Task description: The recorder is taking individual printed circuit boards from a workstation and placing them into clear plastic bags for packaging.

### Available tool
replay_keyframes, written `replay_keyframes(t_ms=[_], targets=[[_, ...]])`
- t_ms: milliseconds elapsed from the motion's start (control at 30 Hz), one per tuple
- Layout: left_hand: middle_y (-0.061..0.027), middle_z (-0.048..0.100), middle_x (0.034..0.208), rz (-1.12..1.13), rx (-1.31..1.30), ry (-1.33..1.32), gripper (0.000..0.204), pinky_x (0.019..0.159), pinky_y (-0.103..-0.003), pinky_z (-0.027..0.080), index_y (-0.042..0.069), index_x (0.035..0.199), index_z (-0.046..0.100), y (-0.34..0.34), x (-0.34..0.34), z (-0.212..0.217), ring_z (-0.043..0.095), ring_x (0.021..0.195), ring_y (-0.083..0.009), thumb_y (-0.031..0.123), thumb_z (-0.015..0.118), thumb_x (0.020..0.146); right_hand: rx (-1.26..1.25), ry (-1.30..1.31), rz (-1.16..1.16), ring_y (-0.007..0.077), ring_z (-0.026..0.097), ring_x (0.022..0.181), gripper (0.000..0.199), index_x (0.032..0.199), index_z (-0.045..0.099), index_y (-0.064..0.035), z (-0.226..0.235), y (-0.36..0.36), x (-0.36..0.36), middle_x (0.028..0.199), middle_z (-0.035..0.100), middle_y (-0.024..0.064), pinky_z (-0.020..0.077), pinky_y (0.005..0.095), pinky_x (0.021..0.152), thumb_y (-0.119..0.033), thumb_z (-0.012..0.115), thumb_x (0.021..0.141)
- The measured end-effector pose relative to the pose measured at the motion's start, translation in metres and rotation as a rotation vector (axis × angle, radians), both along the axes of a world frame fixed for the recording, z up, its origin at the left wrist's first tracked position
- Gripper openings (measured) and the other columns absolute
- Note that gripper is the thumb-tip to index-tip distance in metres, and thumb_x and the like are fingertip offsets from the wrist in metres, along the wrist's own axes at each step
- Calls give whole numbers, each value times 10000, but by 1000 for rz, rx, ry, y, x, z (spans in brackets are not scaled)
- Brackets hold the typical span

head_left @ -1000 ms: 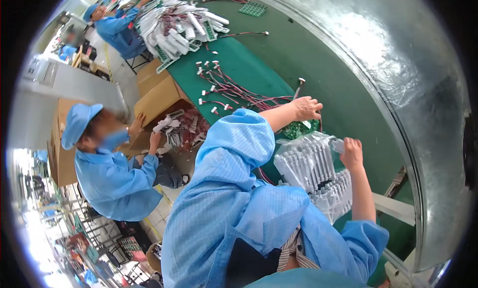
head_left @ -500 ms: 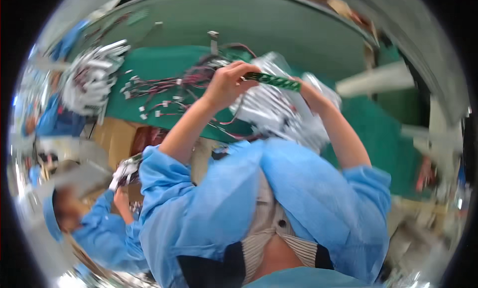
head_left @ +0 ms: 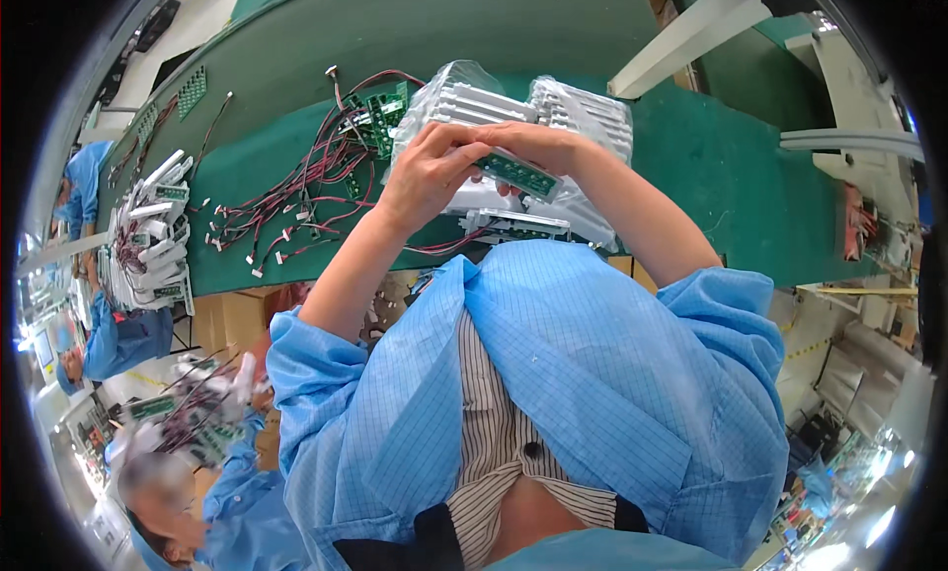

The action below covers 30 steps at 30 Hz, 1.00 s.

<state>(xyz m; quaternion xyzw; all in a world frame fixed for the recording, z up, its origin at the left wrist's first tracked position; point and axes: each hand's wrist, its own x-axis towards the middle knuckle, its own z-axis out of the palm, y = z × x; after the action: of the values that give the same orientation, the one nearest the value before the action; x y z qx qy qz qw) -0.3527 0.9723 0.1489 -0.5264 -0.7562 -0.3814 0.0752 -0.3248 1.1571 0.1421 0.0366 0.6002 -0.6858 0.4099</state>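
Observation:
My left hand [head_left: 427,171] grips the left end of a green circuit board [head_left: 521,176] with a pale edge strip along it. My right hand [head_left: 548,149] lies over the board's far side, its fingers meeting the left hand's; both are closed around it. Whether the board sits inside a white housing is hard to tell. Beneath and beyond my hands are white strip housings [head_left: 479,105] in clear plastic bags. One white housing [head_left: 518,224] lies nearer my body, by the table's front edge. Left of my hands spread red and black cables [head_left: 296,181] with white connectors, joined to a pile of green boards [head_left: 377,122].
A stack of white housings with boards [head_left: 153,237] stands at the table's left end. Green board panels [head_left: 191,92] lie at the back left. A white post [head_left: 681,46] rises at the back right. Lower left, a co-worker [head_left: 232,497] holds a bundle of wired boards [head_left: 197,403].
My hands have come together, the right one moving left over the board, which earlier stretched between them. The co-worker's bundle appears larger and lower in the view. My view has shifted.

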Motion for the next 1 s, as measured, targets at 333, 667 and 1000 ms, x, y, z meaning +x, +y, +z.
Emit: replay_keyframes(t_ms=[333, 667, 1000], targets=[[-46, 569, 848, 9, -16, 18, 245, 682, -313, 488, 74, 891, 637, -1, 0, -1, 567, 779, -209, 47, 685, 652, -80, -7, -40, 115, 562, 556, 406, 1058, 536, -87, -5, -3, 2, 835, 576, 67, 484, 235, 432, -439, 446, 877], [-63, 568, 802, 63, -104, -155, 275, 661, -328, 481, 74, 861, 595, 3, 17, 2, 570, 761, -240, 46, 697, 607, -3, -41, -130, 131, 588, 643, 389, 1111, 531, -94, -6, -10, 20, 908, 572, 49, 522, 259, 444, -389, 482, 862], [-66, 585, 946, 22, -89, -173, 199, 736, -330, 480, 68, 818, 626, 3, 11, -9, 563, 883, -246, 33, 669, 627, -62, -3, -269, 133, 577, 590, 367, 1044, 563, -85, -16, -16, 25, 810, 593, 67, 499, 263, 455, -378, 406, 887]])
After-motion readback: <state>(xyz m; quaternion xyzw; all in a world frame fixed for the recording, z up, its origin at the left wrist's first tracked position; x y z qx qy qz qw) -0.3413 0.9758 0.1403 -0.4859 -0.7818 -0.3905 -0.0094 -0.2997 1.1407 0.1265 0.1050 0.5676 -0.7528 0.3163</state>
